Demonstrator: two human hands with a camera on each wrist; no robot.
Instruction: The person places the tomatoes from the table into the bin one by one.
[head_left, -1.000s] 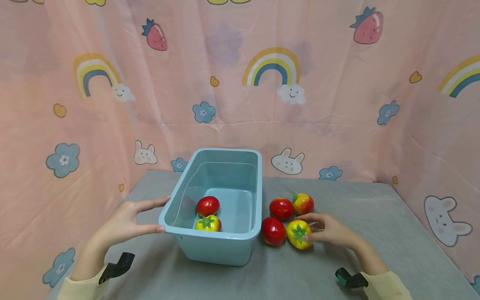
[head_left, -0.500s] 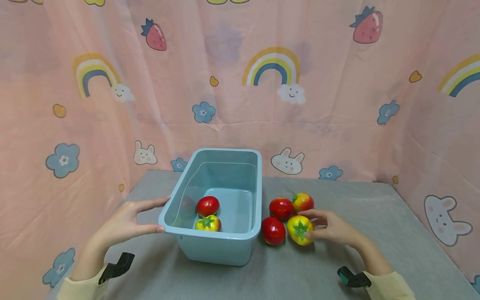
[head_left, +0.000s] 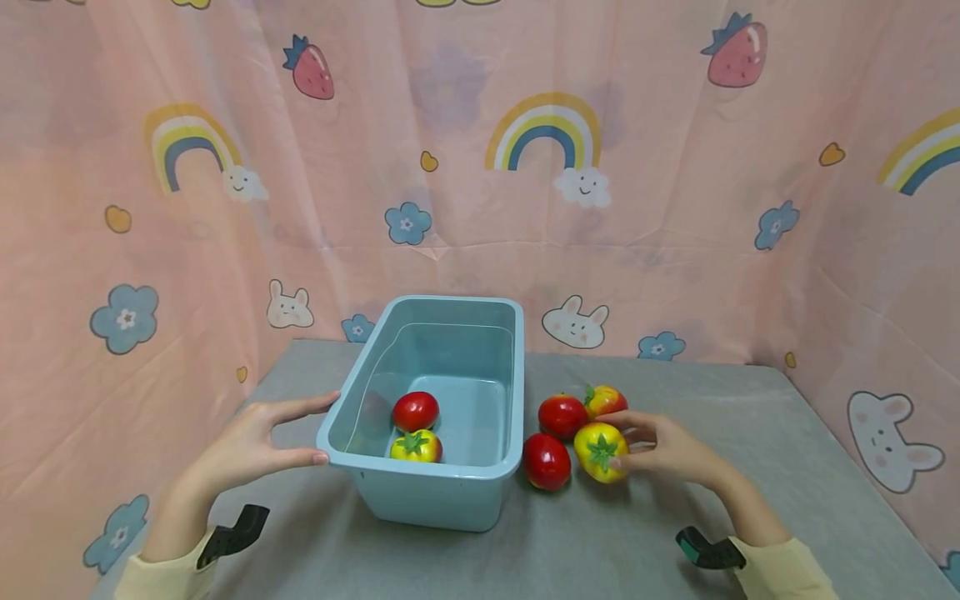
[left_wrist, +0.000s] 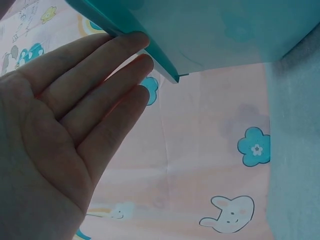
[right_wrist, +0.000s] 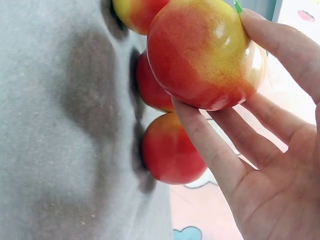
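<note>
Head: right hand [head_left: 660, 450] pinches yellow-red fruit [head_left: 598, 452], just past 3 o'clock from blue tub [head_left: 431, 497] on grey bench [head_left: 697, 396]. Left hand [head_left: 251, 442] at tub's 8 o'clock, thumb and fingers spread wide, touching tub. Around held fruit: near red fruit [head_left: 547, 462] at 9 o'clock, far red fruit [head_left: 561, 416] at 10, green-leaved fruit [head_left: 606, 402] at 12. In tub: glossy fruit [head_left: 416, 412], leafy fruit [head_left: 420, 447].

Left wrist: fingers extended, tips against tub toward 11 o'clock.

Right wrist: thumb at held fruit's 2 o'clock, fingertips at 6.

Six fruits [head_left: 600, 452] (all told), one bin [head_left: 427, 502], two hands [head_left: 243, 443] [head_left: 671, 450]
</note>
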